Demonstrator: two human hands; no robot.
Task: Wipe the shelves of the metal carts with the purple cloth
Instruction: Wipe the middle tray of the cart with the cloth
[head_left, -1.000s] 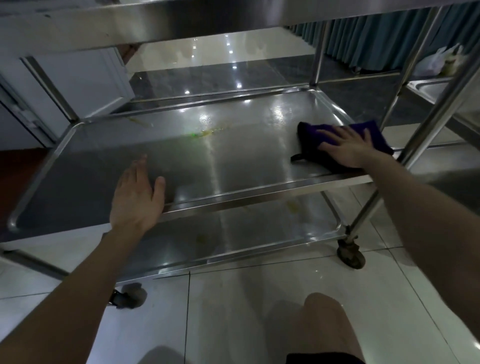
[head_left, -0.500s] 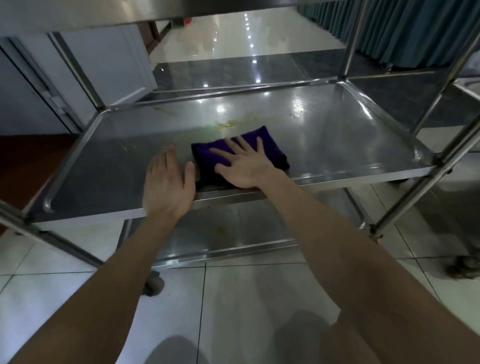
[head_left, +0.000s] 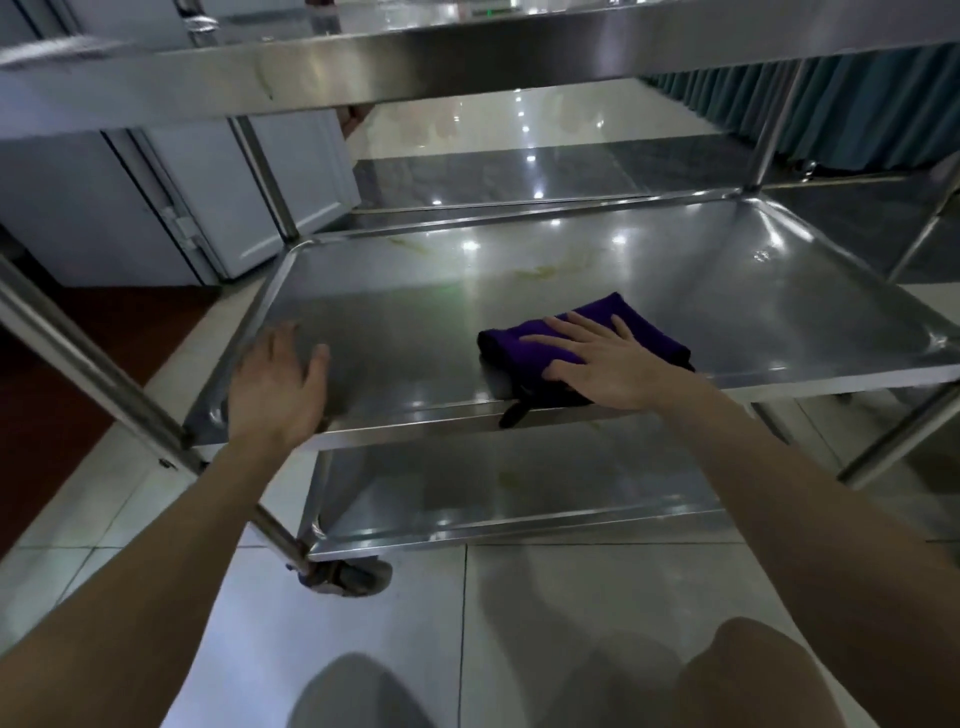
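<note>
Right hand (head_left: 608, 364), fingers spread, pressing purple cloth (head_left: 641, 325) (folded, deep violet); left hand (head_left: 275, 384) fingers relaxed.

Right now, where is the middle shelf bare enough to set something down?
Bare metal between the left hand and the purple cloth, and behind the cloth to the back rim. Crowded: front edge under the right hand.
</note>
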